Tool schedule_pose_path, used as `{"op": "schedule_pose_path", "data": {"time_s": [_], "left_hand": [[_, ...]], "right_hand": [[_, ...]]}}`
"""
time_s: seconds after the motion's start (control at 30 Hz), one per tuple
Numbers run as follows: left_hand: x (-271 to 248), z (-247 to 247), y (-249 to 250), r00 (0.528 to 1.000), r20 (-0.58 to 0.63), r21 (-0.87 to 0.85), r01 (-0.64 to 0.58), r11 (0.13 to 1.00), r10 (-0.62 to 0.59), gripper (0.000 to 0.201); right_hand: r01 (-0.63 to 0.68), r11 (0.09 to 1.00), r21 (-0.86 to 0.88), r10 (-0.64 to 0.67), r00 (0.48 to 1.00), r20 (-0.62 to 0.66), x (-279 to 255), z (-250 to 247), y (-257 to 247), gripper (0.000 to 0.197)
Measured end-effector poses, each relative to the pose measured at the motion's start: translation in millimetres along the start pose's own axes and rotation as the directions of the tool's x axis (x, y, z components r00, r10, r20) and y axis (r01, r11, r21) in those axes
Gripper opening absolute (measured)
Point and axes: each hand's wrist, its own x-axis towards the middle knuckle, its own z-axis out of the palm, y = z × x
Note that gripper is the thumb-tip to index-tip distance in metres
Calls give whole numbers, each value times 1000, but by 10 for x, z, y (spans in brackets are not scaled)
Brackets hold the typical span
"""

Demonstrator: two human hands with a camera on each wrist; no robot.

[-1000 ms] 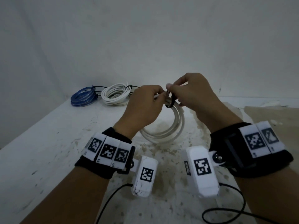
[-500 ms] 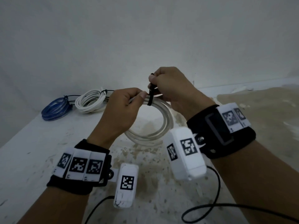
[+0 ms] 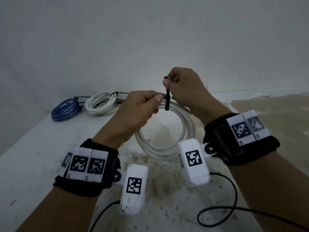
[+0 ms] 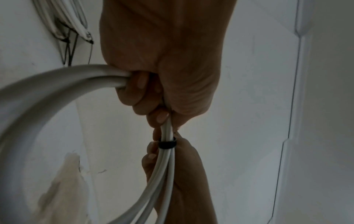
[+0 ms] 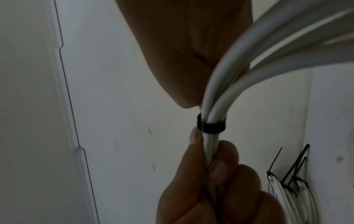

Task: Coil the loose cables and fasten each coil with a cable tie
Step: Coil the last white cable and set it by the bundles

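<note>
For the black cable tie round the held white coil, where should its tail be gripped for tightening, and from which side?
Grip the free tail of the black cable tie near its upper end, coming from above, as the right hand does now. The tail stands upright above the held white coil, while the left hand grips the strands beside the band, so only that top side is open.

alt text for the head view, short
Two hands fasten a white cable coil: the left hand grips it while the right hand pulls a black cable tie upward. A blue coil and a white tied coil lie behind.
</note>
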Motion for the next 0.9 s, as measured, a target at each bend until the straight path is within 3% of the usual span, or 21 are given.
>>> {"op": "schedule_pose_path", "data": {"time_s": [0.1,0.2,0.4,0.47,0.57,0.63,0.7,0.8,0.9], "left_hand": [[-7,27,-4,995,80,-148,74,986,-62,26],[-3,38,-8,992,107,-173,88,981,-70,25],[8,71,-10,994,92,-19,55,998,-53,27],[8,59,-11,997,66,60,30,998,-34,27],[17,38,-13,1000,6,133,-13,991,13,25],[34,7,-21,998,-50,136,-18,991,24,24],[49,-19,-38,996,-90,140,-11,990,24,23],[44,-19,-42,995,-95,97,9,995,1,24],[45,-12,-66,994,-105,120,9,993,4,26]], "right_hand": [[64,998,9,-64,998,1,1,-38,-31,16],[28,1000,-1,-28,999,-38,49,-40,19,18],[-67,982,-178,46,992,-119,61,-1,86,16],[-97,992,-83,89,992,-92,50,20,97,17],[-270,929,251,244,961,132,1,-74,42,23],[-355,888,293,247,905,346,-35,-169,14,28],[-354,882,311,193,873,447,-58,-196,0,26],[-266,911,315,146,923,356,-51,-135,-8,23],[-153,973,173,115,971,210,-25,-28,8,27]]}}
